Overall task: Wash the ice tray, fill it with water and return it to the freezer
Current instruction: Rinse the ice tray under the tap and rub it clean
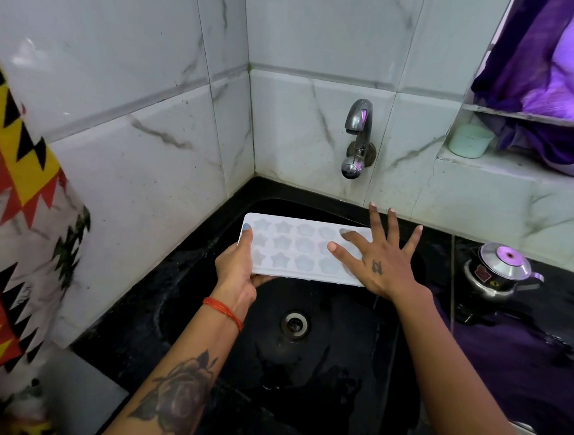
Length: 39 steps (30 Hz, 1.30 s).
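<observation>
My hands [383, 259] hold the ice tray [302, 249] over the black sink [301, 373], whose basin below them lies open down to the drain [294, 324]. Above and behind my right hand the tap [358, 120] juts from the tiled wall, with clear air between. Left of my left hand [240, 268] the wall closes in; to the right a steel kettle [499, 271] stands on the bench [564, 297].

Marbled white wall tiles [153, 69], purple curtain [565, 67]
</observation>
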Available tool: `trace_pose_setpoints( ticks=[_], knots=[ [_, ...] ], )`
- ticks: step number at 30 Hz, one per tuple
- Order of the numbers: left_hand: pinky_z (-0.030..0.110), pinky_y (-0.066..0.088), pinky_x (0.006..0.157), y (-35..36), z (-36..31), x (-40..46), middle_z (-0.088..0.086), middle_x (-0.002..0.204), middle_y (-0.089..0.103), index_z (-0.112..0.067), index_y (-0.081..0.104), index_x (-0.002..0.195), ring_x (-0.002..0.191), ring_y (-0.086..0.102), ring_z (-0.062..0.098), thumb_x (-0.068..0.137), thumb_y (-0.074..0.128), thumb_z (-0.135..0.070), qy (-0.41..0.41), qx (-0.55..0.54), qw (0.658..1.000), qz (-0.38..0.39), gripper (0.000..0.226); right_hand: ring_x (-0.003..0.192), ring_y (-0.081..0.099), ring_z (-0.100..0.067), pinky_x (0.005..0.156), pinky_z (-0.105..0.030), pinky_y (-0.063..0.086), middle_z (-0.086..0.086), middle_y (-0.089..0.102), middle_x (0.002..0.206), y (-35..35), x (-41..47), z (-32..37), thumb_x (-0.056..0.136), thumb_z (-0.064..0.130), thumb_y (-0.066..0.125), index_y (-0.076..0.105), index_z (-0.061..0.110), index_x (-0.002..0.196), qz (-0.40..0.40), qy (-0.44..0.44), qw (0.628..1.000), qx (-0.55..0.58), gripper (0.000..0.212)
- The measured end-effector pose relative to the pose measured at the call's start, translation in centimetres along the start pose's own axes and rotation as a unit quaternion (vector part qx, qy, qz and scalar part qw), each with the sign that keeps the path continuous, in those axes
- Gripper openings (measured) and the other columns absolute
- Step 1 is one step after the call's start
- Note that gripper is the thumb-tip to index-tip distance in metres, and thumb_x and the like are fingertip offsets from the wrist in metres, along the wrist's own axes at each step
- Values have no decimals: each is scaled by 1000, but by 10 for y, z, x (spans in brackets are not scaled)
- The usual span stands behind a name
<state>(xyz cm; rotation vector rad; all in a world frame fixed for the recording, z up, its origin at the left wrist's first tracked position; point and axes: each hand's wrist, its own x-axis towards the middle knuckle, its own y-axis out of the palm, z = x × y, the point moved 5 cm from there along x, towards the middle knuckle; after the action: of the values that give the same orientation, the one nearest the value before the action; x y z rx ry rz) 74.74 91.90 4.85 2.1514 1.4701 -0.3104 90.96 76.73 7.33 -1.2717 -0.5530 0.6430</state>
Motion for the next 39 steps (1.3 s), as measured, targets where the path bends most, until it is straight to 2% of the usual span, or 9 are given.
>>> trace_pose_setpoints(
  ticks=[4, 10, 14, 19, 25, 29, 33, 36, 39],
  knots=[
    [38, 58, 58, 1, 0, 0, 6, 86, 70, -15, 63, 87, 76, 68, 22, 89, 62, -41, 1, -1, 1000, -1, 26, 142, -27, -26, 103, -61, -27, 0, -17, 159, -1, -1, 0, 71, 82, 10, 44, 47, 132, 1, -2, 1000, 23, 78],
    [36, 57, 53, 1, 1, -1, 5, 84, 69, -16, 63, 86, 73, 68, 22, 89, 61, -41, -2, -5, 1000, 0, 26, 143, -25, -27, 103, -63, -25, -2, -13, 160, -1, -2, -3, 74, 82, 12, 47, 50, 124, -18, 1, 1000, 8, 69],
    [36, 57, 53, 1, 1, -1, 5, 84, 69, -15, 63, 86, 73, 68, 22, 89, 61, -41, -4, -4, 1000, 2, 26, 142, -26, -29, 101, -63, -27, -2, -15, 159, 2, -2, -5, 66, 88, -1, 43, 53, 128, -22, 4, 1000, -15, 83],
    [36, 58, 52, 1, 1, -1, 6, 85, 70, -14, 64, 90, 74, 69, 22, 89, 62, -41, -5, -2, 1000, 1, 27, 142, -27, -27, 103, -62, -27, 0, -17, 159, -1, -3, -1, 72, 83, 10, 40, 50, 134, 0, 1, 1000, 7, 76],
    [38, 58, 57, 1, 3, 0, 6, 85, 70, -14, 64, 90, 75, 69, 22, 89, 62, -41, -7, -2, 1000, 0, 27, 142, -26, -26, 102, -62, -28, 0, -14, 160, 0, -4, -3, 73, 85, 11, 43, 50, 131, -7, 2, 1000, 12, 76],
    [37, 58, 53, 0, 4, 1, 6, 85, 71, -14, 64, 89, 75, 69, 22, 88, 62, -42, -5, -1, 1000, 2, 28, 143, -25, -28, 101, -63, -27, -1, -13, 160, 1, -4, -5, 66, 88, -1, 44, 52, 127, -26, -1, 1000, -13, 84],
    [37, 57, 55, 0, 5, 1, 6, 86, 70, -15, 64, 89, 77, 69, 23, 88, 62, -42, -4, 0, 1000, 2, 28, 143, -25, -30, 100, -64, -28, -3, -15, 159, 0, -5, -5, 72, 85, 4, 41, 53, 129, -19, 11, 999, -37, 75],
    [37, 57, 56, 0, 5, 0, 6, 87, 70, -15, 64, 88, 78, 69, 23, 89, 62, -42, -6, 1, 1000, 4, 27, 142, -26, -30, 98, -63, -30, -2, -16, 159, 1, -4, -4, 64, 87, -5, 38, 53, 132, -19, 4, 999, -36, 87],
    [37, 58, 56, 1, 6, 0, 7, 88, 71, -15, 64, 89, 79, 70, 24, 88, 62, -42, -5, 1, 1000, 5, 27, 142, -26, -28, 99, -62, -30, -1, -14, 160, 1, -4, -2, 61, 87, -5, 39, 50, 134, -13, -2, 1000, -11, 93]
  ],
)
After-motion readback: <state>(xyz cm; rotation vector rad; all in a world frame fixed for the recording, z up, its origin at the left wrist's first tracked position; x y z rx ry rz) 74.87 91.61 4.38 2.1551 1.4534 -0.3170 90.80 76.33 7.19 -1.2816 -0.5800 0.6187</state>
